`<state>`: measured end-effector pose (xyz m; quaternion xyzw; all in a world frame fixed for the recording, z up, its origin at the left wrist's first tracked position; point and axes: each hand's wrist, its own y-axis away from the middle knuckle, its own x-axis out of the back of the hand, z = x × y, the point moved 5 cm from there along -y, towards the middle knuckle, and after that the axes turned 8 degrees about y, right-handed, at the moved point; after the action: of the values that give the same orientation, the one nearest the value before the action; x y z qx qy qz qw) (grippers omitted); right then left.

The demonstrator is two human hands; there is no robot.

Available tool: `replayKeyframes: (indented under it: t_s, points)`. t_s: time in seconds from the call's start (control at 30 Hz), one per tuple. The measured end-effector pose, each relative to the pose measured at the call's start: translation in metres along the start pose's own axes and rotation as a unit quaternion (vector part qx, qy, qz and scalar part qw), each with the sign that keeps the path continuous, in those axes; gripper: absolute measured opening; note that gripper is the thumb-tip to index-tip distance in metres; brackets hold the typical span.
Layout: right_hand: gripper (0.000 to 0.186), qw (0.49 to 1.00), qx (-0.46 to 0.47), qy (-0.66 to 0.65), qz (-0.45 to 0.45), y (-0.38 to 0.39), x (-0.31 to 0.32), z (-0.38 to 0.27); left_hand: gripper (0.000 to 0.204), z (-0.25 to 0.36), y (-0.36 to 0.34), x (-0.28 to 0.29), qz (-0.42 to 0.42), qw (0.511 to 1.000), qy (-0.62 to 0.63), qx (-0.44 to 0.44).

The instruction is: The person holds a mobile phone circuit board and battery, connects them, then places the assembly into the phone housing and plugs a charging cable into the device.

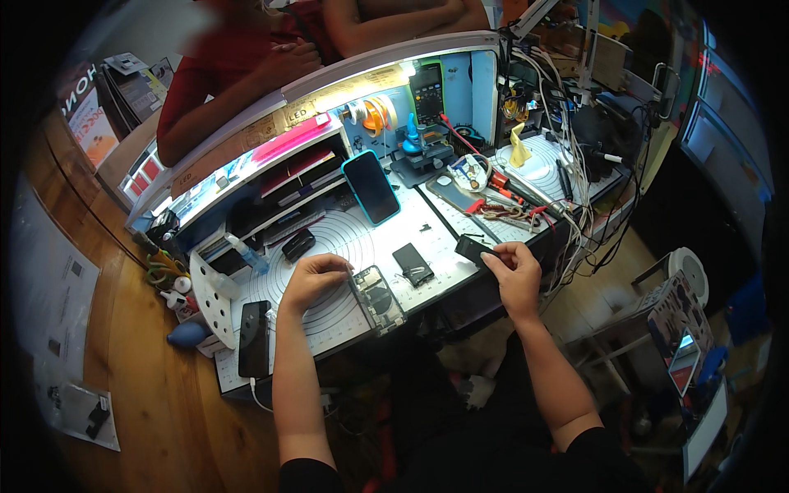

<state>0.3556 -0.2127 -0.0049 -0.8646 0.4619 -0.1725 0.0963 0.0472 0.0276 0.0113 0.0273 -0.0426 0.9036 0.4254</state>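
Note:
An opened phone body point(378, 299), its back housing and inner parts exposed, lies at the mat's near edge. My left hand point(314, 281) is at its upper left corner, thumb and fingers pinched together; what they hold, if anything, is hidden. My right hand point(516, 278) pinches a flat black phone battery point(475, 250) by its near right end, just above the bench edge. Between the hands, a second black battery-like block point(412, 264) with a thin flex strip lies on the mat. Left of my left forearm lies a dark phone point(254, 338) with a white cable plugged in.
A blue-framed phone point(371, 187) leans upright behind the mat point(335, 238). Pliers and screwdrivers point(509, 197) crowd the right side near hanging cables point(585, 172). A blue microscope-like stand point(413, 144) and a multimeter point(427, 92) stand behind. Another person's folded arms point(246, 86) rest beyond the partition.

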Motion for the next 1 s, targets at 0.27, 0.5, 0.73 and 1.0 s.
replayKeyframes:
  t_s: [0.27, 0.5, 0.73, 1.0]
  points:
    - [0.024, 0.951, -0.176, -0.227, -0.119, 0.044, 0.027, 0.005, 0.023, -0.006, -0.005, -0.004, -0.001, 1.0, -0.002, 0.024]
    - [0.023, 0.919, -0.226, -0.276, -0.168, 0.077, 0.045, 0.001, 0.021, 0.006, -0.014, -0.014, -0.011, 0.995, -0.082, 0.051]
    - [0.024, 0.905, -0.239, -0.288, -0.2, 0.096, 0.046, -0.009, 0.021, 0.01, -0.015, -0.018, -0.02, 0.99, -0.119, 0.071]
    - [0.025, 0.899, -0.243, -0.291, -0.219, 0.101, 0.052, -0.014, 0.02, 0.021, -0.014, -0.029, 0.005, 0.968, -0.251, 0.021]
